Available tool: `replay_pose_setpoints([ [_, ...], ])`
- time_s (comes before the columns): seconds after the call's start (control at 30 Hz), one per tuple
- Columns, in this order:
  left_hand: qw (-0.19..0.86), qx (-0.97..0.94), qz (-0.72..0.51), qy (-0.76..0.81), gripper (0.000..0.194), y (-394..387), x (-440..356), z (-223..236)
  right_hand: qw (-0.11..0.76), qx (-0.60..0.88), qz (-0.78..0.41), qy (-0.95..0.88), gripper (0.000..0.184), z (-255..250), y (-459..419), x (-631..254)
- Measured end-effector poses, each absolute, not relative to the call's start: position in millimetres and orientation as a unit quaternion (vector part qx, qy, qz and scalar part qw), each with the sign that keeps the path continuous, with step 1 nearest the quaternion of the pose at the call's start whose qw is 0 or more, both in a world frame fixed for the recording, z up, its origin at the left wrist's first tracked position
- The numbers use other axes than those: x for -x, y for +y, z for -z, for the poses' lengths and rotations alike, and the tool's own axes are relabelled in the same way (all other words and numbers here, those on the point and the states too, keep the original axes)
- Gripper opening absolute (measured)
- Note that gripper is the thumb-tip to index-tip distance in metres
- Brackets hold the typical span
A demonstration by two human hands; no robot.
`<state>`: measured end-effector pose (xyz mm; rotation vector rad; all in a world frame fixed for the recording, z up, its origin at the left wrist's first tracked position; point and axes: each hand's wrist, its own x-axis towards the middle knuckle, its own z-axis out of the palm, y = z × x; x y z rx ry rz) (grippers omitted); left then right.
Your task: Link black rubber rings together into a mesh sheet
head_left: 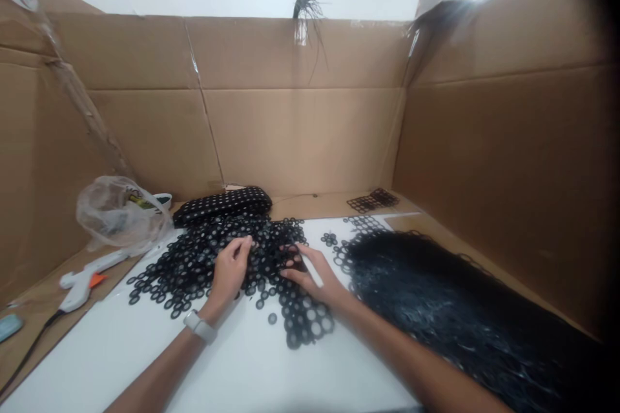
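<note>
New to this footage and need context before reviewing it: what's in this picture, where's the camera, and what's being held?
There's no machine: a person works with two bare hands, the left hand and the right hand. The single picture comes from a camera worn on the head, looking forward and down.

A loose pile of small black rings lies on a white surface, with a joined patch of rings nearer the camera. A large dark heap lies to the right; a glue gun and a clear plastic bag are on the left.

The left fingertips are pinched over the pile; the right ones are among rings. Any held piece is too small to make out.
</note>
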<state>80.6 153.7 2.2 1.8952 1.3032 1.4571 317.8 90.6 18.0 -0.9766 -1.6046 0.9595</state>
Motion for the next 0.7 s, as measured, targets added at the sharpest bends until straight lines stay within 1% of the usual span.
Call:
replay_pose_setpoints([
  [0.13,0.175,-0.679,-0.533,0.474,0.041,160.8,-64.5,-5.2,0.498,0.430,-0.440,-0.611,0.052,-9.5,98.8,-326.8],
  [0.2,0.163,-0.699,-0.523,0.460,0.036,157.2,-65.1,-7.0,0.505,0.445,-0.462,-0.578,0.055,-5.6,102.4,-328.3],
  [0.3,0.154,-0.741,-0.497,0.423,0.030,146.2,-75.8,-7.8,0.511,0.459,-0.485,-0.541,0.055,-5.4,103.1,-327.1],
  [0.43,0.159,-0.790,-0.459,0.374,0.027,133.4,-90.7,-6.3,0.536,0.463,-0.484,-0.513,0.053,-11.4,97.2,-323.2],
  [0.57,0.148,-0.803,-0.447,0.364,0.028,130.4,-93.3,-5.5,0.563,0.450,-0.511,-0.468,0.057,-16.0,92.3,-319.5],
  [0.7,0.131,-0.801,-0.454,0.368,0.030,129.1,-92.6,-5.8,0.562,0.441,-0.508,-0.481,0.054,-24.6,86.5,-316.7],
])
